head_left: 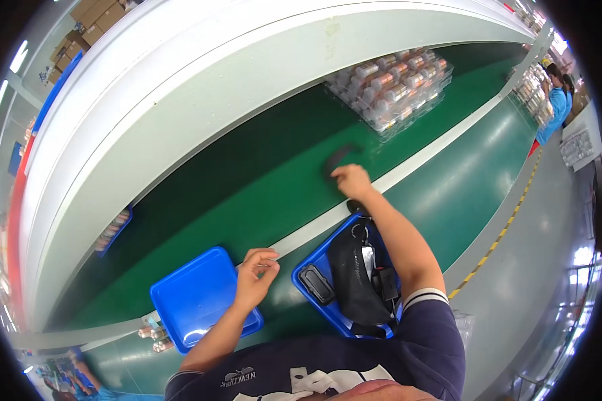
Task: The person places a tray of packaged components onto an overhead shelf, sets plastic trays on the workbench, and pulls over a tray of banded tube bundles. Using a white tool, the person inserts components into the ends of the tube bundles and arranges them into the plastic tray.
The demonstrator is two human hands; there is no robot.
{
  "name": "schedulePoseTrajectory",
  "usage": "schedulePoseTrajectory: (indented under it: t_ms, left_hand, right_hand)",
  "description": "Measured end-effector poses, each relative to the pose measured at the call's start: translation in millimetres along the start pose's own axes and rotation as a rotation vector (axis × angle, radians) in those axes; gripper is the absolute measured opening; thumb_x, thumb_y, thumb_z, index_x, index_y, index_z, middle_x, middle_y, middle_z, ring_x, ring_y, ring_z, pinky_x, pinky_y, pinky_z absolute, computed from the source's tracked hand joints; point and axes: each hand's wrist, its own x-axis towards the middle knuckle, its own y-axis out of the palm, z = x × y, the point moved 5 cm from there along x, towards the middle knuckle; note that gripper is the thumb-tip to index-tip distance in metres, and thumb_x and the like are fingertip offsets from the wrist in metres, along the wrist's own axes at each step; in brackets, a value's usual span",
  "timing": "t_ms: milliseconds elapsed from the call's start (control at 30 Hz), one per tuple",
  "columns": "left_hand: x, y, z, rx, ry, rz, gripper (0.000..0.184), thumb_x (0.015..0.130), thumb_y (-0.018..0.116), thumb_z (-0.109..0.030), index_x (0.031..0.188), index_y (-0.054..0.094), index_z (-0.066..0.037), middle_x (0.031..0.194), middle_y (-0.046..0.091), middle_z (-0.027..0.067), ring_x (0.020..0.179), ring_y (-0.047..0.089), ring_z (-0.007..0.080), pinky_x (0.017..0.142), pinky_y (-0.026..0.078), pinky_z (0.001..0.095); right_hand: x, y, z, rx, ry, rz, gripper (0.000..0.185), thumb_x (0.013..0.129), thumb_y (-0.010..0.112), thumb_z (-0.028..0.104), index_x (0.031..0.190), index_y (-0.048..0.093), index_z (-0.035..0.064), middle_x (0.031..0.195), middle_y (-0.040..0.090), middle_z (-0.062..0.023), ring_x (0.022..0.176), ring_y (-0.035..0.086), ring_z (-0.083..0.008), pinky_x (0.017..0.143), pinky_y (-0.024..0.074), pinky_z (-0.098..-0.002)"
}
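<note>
Pinched between the thumb and fingers of the right hand point(353, 182) is a dark curved piece point(340, 160), blurred, so that its exact kind cannot be told; it shows over the dark green work surface point(201, 207), just past the pale strip point(314, 228) that runs along it, and whether it touches the green is unclear. The left hand point(254, 275) is loosely curled, its thumb apart from the fingertips, beside the right edge of a shallow blue plastic tray point(204, 291). Between the two forearms sits a blue plastic bin point(322, 259), packed with a black zip-type pouch point(349, 271) lying lengthwise, a black rectangular case point(316, 284) at its left side, and a small black box point(385, 284) near a shiny silver item point(368, 258) at the right. Another black rounded item point(358, 208) lies at the bin's far corner, partly hidden under the right forearm. Farther along the green surface, stacked clear plastic trays point(398, 97) hold rows of small bottles with orange and white showing. A few more small bottles point(159, 335) lie by the near left corner of the blue tray. At far right, a person in a blue top point(556, 110) stands near more packed trays point(534, 93).
</note>
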Motion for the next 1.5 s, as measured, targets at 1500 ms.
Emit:
schedulePoseTrajectory:
  t_ms: [1500]
  left_hand:
    - [-392.5,-657.6,-235.1,0.286,0.291,-0.960,0.031,0.077,0.062,-0.028,0.093,0.062,-0.002,0.094,0.061,0.0055,0.090,0.053,0.0132,0.077,0.039,0.0252]
  right_hand:
    - [-348.7,41.8,362.7,0.174,-0.094,-0.614,0.010,0.082,0.052,0.004,0.085,0.059,-0.0034,0.076,0.060,-0.0106,0.066,0.056,-0.0170,0.060,0.0444,-0.0282]
